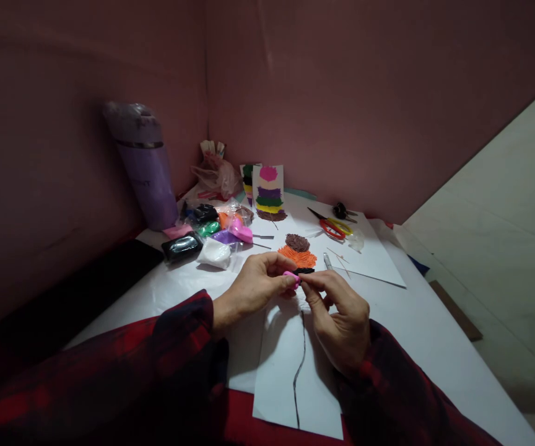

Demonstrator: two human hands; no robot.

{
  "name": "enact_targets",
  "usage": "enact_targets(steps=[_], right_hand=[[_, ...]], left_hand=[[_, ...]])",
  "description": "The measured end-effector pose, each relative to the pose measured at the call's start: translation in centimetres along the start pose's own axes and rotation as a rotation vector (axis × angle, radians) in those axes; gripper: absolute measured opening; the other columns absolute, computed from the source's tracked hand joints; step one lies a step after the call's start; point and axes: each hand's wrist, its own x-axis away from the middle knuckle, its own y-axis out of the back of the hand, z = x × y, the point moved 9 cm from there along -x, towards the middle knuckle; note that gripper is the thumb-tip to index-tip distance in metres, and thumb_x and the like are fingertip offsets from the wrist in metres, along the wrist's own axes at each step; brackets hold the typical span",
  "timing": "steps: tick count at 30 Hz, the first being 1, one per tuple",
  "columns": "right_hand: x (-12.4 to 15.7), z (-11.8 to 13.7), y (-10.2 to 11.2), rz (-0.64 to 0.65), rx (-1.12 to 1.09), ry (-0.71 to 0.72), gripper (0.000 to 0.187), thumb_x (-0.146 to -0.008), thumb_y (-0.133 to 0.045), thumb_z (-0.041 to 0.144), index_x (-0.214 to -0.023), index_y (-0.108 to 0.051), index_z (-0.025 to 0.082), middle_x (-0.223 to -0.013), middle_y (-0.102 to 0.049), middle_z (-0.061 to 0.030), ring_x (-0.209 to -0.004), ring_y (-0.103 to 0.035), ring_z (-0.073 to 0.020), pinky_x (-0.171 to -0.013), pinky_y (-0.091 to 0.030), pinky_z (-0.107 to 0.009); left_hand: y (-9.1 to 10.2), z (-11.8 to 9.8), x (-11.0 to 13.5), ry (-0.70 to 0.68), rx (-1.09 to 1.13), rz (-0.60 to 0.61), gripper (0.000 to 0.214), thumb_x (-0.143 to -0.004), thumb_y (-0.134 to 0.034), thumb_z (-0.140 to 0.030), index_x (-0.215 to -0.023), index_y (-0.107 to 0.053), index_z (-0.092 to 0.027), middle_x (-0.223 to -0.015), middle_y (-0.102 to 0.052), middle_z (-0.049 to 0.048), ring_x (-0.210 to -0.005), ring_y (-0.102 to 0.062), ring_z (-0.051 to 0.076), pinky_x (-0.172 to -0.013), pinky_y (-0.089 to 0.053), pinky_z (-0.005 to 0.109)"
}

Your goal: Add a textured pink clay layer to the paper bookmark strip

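The pink clay (290,280) sits between both hands, just above the decorated sheet (277,384) on the bench (416,334) — the left hand (254,285) grips it between thumb and fingers, apparently to steady it, while the right hand (342,313) pinches its right edge with thumb and forefinger, probably to work that small part. Both wrists angle inward from the plaid sleeves, the right fingers curled under, and the bagged clay packets (182,248) lie beyond the left hand — seemingly put there to stay within reach, off the sheet.
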Motion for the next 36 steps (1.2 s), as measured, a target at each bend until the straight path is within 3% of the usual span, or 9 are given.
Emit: enact_targets(steps=[26, 36], right_hand=[[0.08, -0.08, -0.21, 0.02, -0.013, 0.02, 0.014, -0.09, -0.058, 0.012, -0.093, -0.067, 0.022, -0.082, -0.066, -0.0012, -0.074, -0.062, -0.014, -0.065, -0.05, -0.026], [0.23, -0.3, -0.37, 0.03, 0.002, 0.005, 0.015, -0.091, -0.055, 0.014, -0.094, -0.068, 0.022, -0.084, -0.066, -0.0032, -0.075, -0.063, -0.0152, -0.063, -0.05, -0.027]], left_hand=[[-0.19, -0.84, 0.15, -0.037, -0.066, 0.005, 0.013, -0.07, -0.067, -0.019, -0.077, -0.059, -0.011, -0.061, -0.057, -0.0016, -0.055, -0.052, 0.01, -0.056, -0.041, 0.025], [0.29, -0.33, 0.08, -0.033, -0.07, -0.028, 0.019, -0.066, -0.067, -0.013, -0.085, -0.066, -0.012, -0.069, -0.063, 0.0, -0.061, -0.056, 0.011, -0.063, -0.043, 0.026]])
